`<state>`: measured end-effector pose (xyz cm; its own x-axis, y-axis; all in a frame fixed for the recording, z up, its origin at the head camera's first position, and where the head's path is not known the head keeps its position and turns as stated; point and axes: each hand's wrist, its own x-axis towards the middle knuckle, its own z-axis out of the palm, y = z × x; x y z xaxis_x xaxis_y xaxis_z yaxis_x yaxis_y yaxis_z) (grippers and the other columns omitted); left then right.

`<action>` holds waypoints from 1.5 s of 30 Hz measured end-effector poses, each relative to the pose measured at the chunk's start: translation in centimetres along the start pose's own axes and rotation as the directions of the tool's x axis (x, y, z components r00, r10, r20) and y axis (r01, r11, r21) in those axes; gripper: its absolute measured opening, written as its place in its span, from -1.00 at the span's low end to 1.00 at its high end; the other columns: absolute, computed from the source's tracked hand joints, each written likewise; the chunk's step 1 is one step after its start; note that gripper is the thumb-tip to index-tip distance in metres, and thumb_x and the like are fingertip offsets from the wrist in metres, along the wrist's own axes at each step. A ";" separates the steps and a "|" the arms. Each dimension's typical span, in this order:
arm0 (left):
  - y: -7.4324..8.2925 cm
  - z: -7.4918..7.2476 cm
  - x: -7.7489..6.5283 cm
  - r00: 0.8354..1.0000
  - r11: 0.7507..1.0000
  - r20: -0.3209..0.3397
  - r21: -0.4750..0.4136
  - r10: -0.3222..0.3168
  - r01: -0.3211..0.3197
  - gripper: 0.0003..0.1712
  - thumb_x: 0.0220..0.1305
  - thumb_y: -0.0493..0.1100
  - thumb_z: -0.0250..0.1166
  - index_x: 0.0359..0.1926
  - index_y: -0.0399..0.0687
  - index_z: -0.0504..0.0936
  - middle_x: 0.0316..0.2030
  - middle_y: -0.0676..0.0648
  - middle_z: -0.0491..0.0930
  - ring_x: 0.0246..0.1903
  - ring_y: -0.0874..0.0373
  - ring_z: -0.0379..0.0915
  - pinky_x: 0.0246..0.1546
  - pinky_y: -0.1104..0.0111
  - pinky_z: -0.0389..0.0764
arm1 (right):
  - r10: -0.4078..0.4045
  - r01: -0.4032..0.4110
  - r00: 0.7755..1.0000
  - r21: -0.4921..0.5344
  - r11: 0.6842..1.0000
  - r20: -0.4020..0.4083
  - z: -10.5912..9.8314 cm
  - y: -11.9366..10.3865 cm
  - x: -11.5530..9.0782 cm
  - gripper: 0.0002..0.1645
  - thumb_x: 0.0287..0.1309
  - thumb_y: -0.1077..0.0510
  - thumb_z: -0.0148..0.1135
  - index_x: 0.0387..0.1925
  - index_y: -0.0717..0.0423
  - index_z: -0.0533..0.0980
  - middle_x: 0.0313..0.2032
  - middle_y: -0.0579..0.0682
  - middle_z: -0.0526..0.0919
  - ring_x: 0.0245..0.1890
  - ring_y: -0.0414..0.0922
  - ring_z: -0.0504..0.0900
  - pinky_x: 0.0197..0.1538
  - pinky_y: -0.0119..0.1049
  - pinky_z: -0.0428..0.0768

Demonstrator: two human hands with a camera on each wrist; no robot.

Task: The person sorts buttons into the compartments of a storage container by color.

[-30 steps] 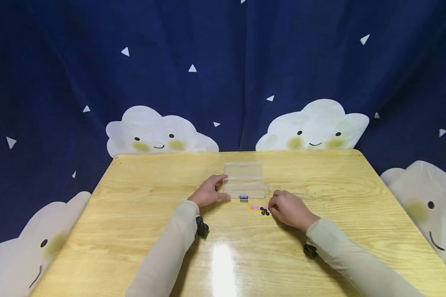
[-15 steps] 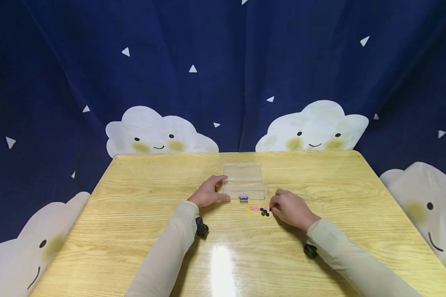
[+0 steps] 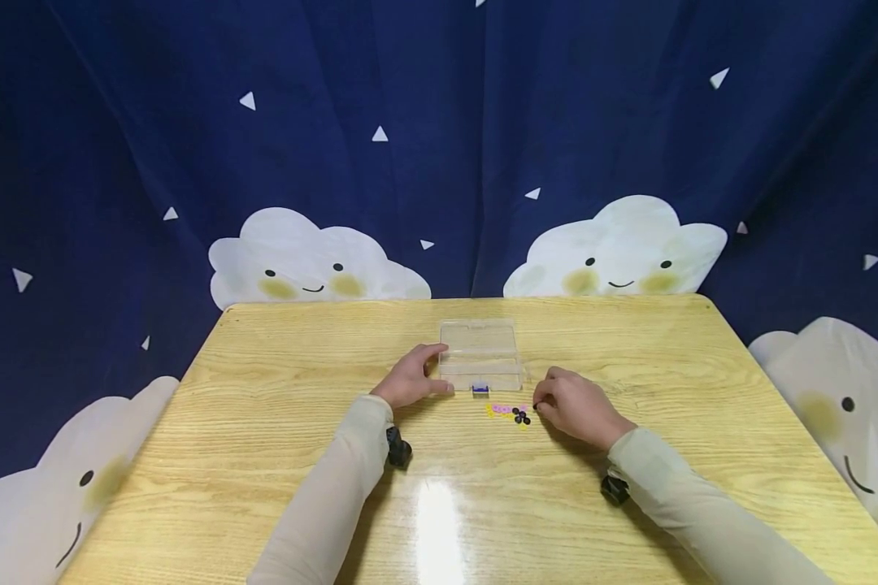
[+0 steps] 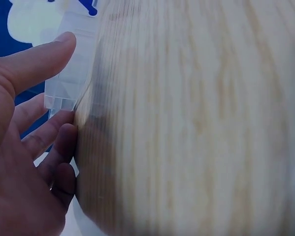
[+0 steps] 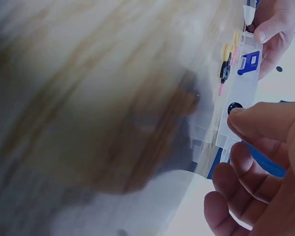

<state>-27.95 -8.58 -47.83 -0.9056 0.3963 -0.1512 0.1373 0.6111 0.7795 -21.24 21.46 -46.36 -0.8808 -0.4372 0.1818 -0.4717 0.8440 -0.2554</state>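
A clear plastic box (image 3: 477, 336) lies with its lid open toward the back of the table, a blue latch (image 3: 480, 391) at its front. My left hand (image 3: 410, 377) grips the box's left end, thumb at the front corner and fingers farther back. Between thumb and fingertip, my right hand (image 3: 576, 408) pinches a small black button (image 5: 234, 106), just right of the loose pieces. In front of the box lie several black buttons (image 3: 521, 418), with small pink pieces (image 3: 502, 409) and yellow pieces (image 3: 489, 410) beside them.
The pale wooden table (image 3: 278, 366) extends around both arms. Behind it hangs a dark blue curtain (image 3: 439, 146) with white clouds and triangles. Each wrist carries a black camera, such as the left wrist camera (image 3: 398, 448).
My right hand has shifted slightly to the right, away from the pile, and the black button now shows at its fingertips. My left hand stays at the box.
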 end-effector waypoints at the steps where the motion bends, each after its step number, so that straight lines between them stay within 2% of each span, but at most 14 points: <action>1: 0.0 0.0 0.0 1.000 1.000 -0.001 0.000 0.001 -0.001 -0.11 0.18 -0.04 0.46 0.48 0.11 0.27 0.23 -0.12 0.40 -0.06 0.01 0.33 -0.10 0.19 0.42 | -0.001 0.001 1.000 0.002 1.000 -0.001 0.0 0.0 0.0 -0.94 0.08 0.23 0.37 -0.39 0.01 0.72 -0.40 -0.12 0.56 -0.45 -0.26 0.48 -0.36 -0.31 0.54; 6: -0.2 0.1 0.1 1.000 1.000 -0.002 -0.023 -0.002 0.001 -0.11 0.19 -0.06 0.46 0.49 0.12 0.26 0.29 -0.12 0.37 -0.01 -0.01 0.34 -0.05 0.19 0.43 | 0.011 -0.011 1.000 0.015 1.000 0.001 -0.1 0.1 0.1 -0.93 0.09 0.22 0.37 -0.38 -0.01 0.72 -0.39 -0.12 0.57 -0.45 -0.27 0.48 -0.35 -0.30 0.53; 12: -0.3 0.1 0.1 1.000 0.995 0.014 -0.099 -0.024 0.025 -0.09 0.17 -0.10 0.47 0.49 0.12 0.26 0.37 -0.15 0.29 0.07 -0.04 0.32 -0.16 0.24 0.50 | 0.002 -0.001 1.000 0.021 1.000 -0.013 -0.2 0.1 0.2 -0.93 0.09 0.23 0.37 -0.38 0.01 0.72 -0.39 -0.10 0.57 -0.46 -0.27 0.46 -0.37 -0.31 0.52; 17: -0.1 0.0 0.0 0.999 0.994 0.007 -0.104 -0.035 0.036 -0.09 0.16 -0.10 0.48 0.49 0.14 0.26 0.38 -0.14 0.29 0.07 -0.05 0.32 -0.21 0.28 0.50 | -0.003 0.004 0.999 0.029 1.000 -0.035 -0.6 0.2 0.5 -0.92 0.05 0.26 0.38 -0.39 0.02 0.71 -0.41 -0.09 0.56 -0.48 -0.27 0.44 -0.39 -0.36 0.49; 24: 0.2 0.2 0.0 0.999 0.991 -0.001 -0.125 -0.046 0.045 -0.10 0.18 -0.12 0.46 0.49 0.15 0.26 0.43 -0.13 0.24 0.20 -0.08 0.31 0.03 0.16 0.46 | -0.027 0.029 0.998 0.033 0.999 -0.058 -1.1 0.2 0.9 -0.92 0.04 0.27 0.38 -0.39 0.05 0.72 -0.41 -0.07 0.57 -0.48 -0.27 0.46 -0.40 -0.36 0.50; 32: -0.2 0.3 0.0 0.998 0.983 -0.010 -0.173 -0.057 0.055 -0.10 0.14 -0.11 0.49 0.47 0.18 0.29 0.46 -0.13 0.22 0.33 -0.10 0.25 0.23 0.04 0.39 | -0.036 0.038 0.999 0.040 0.998 -0.040 -1.4 0.0 1.7 -0.88 0.10 0.28 0.33 -0.35 0.06 0.73 -0.38 -0.07 0.60 -0.47 -0.27 0.44 -0.38 -0.35 0.49; 41: -0.4 0.6 0.0 0.998 0.983 -0.040 -0.178 -0.049 0.041 -0.12 0.12 -0.12 0.50 0.45 0.18 0.33 0.41 -0.11 0.28 0.21 -0.06 0.29 0.20 0.07 0.39 | -0.005 0.008 0.999 0.048 0.999 -0.052 -1.6 0.0 2.3 -0.87 0.09 0.27 0.30 -0.34 0.06 0.73 -0.32 -0.02 0.65 -0.39 -0.18 0.57 -0.27 -0.20 0.61; 45: -0.6 0.7 0.0 0.998 0.983 -0.037 -0.178 -0.042 0.035 -0.12 0.13 -0.12 0.50 0.45 0.17 0.32 0.43 -0.11 0.26 0.19 -0.05 0.29 0.14 0.10 0.41 | -0.006 0.009 0.998 0.049 0.999 -0.060 -1.7 -0.1 2.4 -0.90 0.09 0.26 0.32 -0.36 0.06 0.72 -0.34 -0.03 0.64 -0.41 -0.19 0.55 -0.28 -0.20 0.60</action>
<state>-27.73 -8.45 -48.69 -0.9247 0.3447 -0.1617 0.0318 0.4930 0.8694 -23.28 20.87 -44.24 -0.8736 -0.4233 0.2400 -0.4814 0.8235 -0.3002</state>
